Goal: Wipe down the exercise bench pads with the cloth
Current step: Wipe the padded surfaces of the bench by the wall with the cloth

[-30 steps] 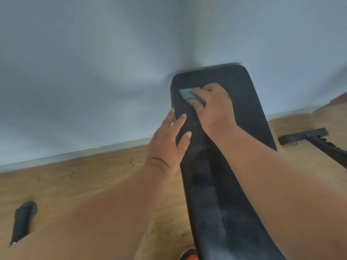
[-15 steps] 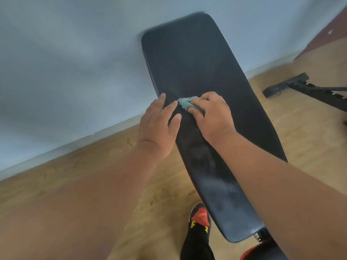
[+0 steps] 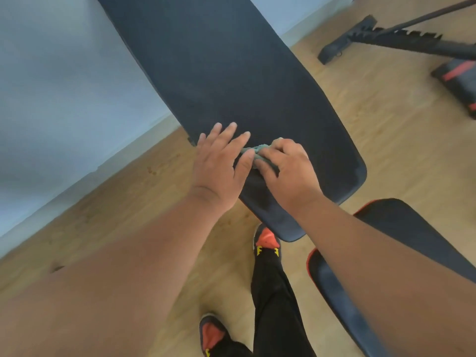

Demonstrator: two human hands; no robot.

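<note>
The long black back pad [image 3: 231, 73] of the bench runs from the top of the view down to its rounded lower end. My right hand [image 3: 288, 171] presses a small teal cloth [image 3: 253, 152] onto the pad near that lower end, fingers closed over it. My left hand [image 3: 221, 163] lies flat beside it on the pad's left edge, fingers apart, its thumb touching the cloth. The black seat pad [image 3: 401, 228] with red trim shows at lower right, partly hidden by my right forearm.
Wooden floor [image 3: 128, 202] spreads below a pale wall [image 3: 64, 73]. The bench's black frame bar and foot [image 3: 360, 37] lie at upper right, with a black and red block [image 3: 461, 78] beside them. My legs and orange-toed shoes [image 3: 266, 239] stand under the pad.
Both hands have slid down the back pad from its upper end to near its lower end, the cloth moving with the right hand. The seat pad has come into view.
</note>
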